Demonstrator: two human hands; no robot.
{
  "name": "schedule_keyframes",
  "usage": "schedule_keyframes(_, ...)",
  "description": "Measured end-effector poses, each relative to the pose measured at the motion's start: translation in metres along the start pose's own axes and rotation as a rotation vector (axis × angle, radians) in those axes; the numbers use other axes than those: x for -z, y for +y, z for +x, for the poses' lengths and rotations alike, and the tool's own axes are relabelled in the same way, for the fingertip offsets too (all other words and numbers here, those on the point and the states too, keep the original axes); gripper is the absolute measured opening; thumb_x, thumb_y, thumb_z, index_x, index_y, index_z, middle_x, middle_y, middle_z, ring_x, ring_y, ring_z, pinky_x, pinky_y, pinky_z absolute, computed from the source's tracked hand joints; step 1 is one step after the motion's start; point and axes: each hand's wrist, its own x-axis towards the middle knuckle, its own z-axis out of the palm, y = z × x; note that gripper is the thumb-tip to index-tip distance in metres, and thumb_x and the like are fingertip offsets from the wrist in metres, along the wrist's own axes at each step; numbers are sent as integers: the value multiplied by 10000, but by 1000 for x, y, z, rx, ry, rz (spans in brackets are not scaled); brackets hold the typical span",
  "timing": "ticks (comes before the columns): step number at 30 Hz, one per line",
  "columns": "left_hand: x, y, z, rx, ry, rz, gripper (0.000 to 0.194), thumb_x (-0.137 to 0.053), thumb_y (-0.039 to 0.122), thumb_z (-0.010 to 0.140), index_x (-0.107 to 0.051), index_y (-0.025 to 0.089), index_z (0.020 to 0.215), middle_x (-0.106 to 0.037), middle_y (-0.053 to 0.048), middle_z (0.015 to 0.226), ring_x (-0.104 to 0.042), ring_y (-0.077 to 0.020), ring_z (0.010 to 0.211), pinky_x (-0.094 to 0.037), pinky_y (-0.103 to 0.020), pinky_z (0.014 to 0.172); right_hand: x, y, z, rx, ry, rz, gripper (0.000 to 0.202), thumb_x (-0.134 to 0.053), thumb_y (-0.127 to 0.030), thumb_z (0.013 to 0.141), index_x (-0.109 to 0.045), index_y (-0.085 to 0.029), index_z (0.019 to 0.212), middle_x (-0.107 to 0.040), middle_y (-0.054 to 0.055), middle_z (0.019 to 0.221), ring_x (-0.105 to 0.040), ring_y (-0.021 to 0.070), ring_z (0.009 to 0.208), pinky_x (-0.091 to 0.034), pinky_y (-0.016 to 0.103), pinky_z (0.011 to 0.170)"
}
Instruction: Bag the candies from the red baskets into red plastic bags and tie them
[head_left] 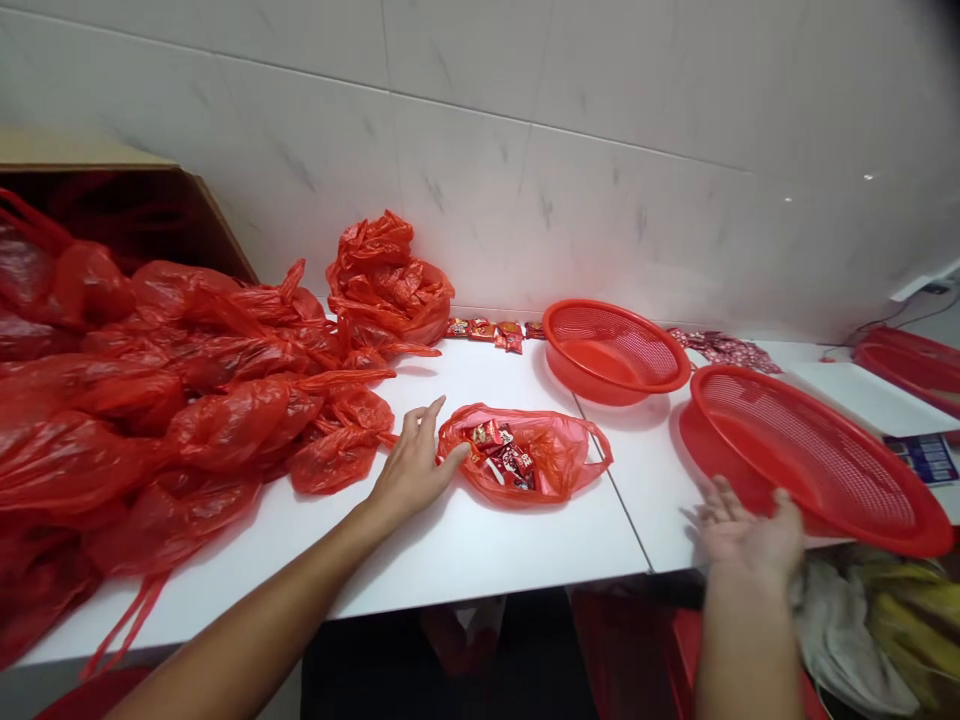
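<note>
A white table runs along a pale, grey-veined tiled wall. At the far left, a cardboard box stands open behind a broad heap of red plastic bags, one with thin handles trailing over the table's near edge. A bunched red bag sits against the wall. The person's left hand is open above the white surface, fingers spread, thumb at the left rim of an open red bag lying mid-table with small wrapped packets inside. Behind it, more packets line the foot of the wall. A round red basket stands above a dark seam in the tabletop; further right is a larger one. The person's right hand, palm up with fingers loosely curled, holds nothing visible just beside that larger basket.

The cardboard box is cut off at the left, its interior dark. Whether the left thumb touches the bag is unclear, and the right hand is blurred, so its contact cannot be told. Patterned red pieces are partly hidden behind the baskets. A blue item is cropped at the right, and grey and yellow cloth below is indistinct.
</note>
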Motion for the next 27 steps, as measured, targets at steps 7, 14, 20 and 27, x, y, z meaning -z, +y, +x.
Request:
schedule_keyframes(7, 7, 6, 44, 112, -242, 95, 698, -715, 351, 813, -534, 226, 1476, -738, -162, 1163, -701, -385, 1077, -530, -446, 906, -107, -9, -66, 338, -496, -733, 359, -730, -561, 763, -658, -210, 775, -683, 42, 739, -610, 218, 687, -444, 317, 622)
schedule_keyframes(14, 71, 44, 36, -37, 49, 334, 605, -592, 209, 861, -552, 221, 1465, -768, -88, 971, -721, -312, 922, -539, -369, 839, -113, -69, -70, 384, -595, 27, 321, -799, -397, 775, -603, -196, 619, -771, 85, 1118, -694, 255, 1050, -499, 354, 879)
schedule_keyframes(20, 109, 52, 42, -111, 81, 369, 169, -643, 275, 842, -804, 274, 895, -794, -43, 926, -733, -299, 869, -558, -348, 792, -115, -94, -95, 313, -691, 398, 203, -757, -363, 825, -654, -215, 731, -773, 102, 1208, -681, 279, 1221, -509, 462, 1039)
schedule_keyframes(27, 120, 68, 31, -148, -107, 131, 276, -555, 359, 914, -809, 252, 903, -773, -21, 879, -705, -235, 772, -524, -298, 681, -113, -99, -111, 401, -757, 439, 145, -759, -320, 830, -688, -249, 935, -784, 73, 1140, -693, 279, 1218, -484, 509, 1092)
